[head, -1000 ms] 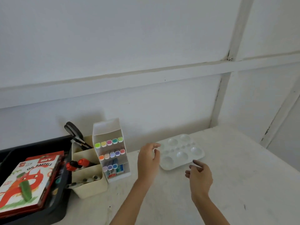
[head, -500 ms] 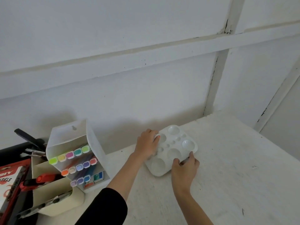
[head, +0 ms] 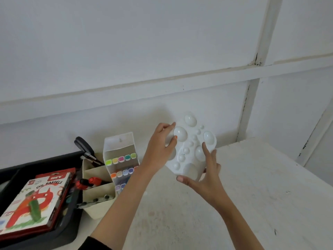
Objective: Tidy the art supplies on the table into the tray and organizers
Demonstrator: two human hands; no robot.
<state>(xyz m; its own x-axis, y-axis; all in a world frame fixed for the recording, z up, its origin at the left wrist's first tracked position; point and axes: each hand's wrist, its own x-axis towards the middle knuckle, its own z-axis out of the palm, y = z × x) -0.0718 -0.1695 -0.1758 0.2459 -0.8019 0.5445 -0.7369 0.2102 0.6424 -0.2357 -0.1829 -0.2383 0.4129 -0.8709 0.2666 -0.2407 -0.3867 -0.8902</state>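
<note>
Table (head: 252, 195): white, bare patch directly under the grip.
Tray (head: 68, 230): black, well down-left of the grip; oil pastels box (head: 30, 201) lies in it.
Organizers: beige divided box (head: 97, 195) and white marker rack (head: 122, 156), left of the grip, between it and the tray.
Palette (head: 191, 147): white plastic, off the table, tilted on edge, domed well backs toward the camera.
Left hand (head: 158, 152): fingers curl round the palette's left rim.
Right hand (head: 207, 183): fingers spread straight on the lower right, thumb under the bottom edge; props, no clasp.
Handling: probably light, stiff, slick; take opposite rims, not domes.
</note>
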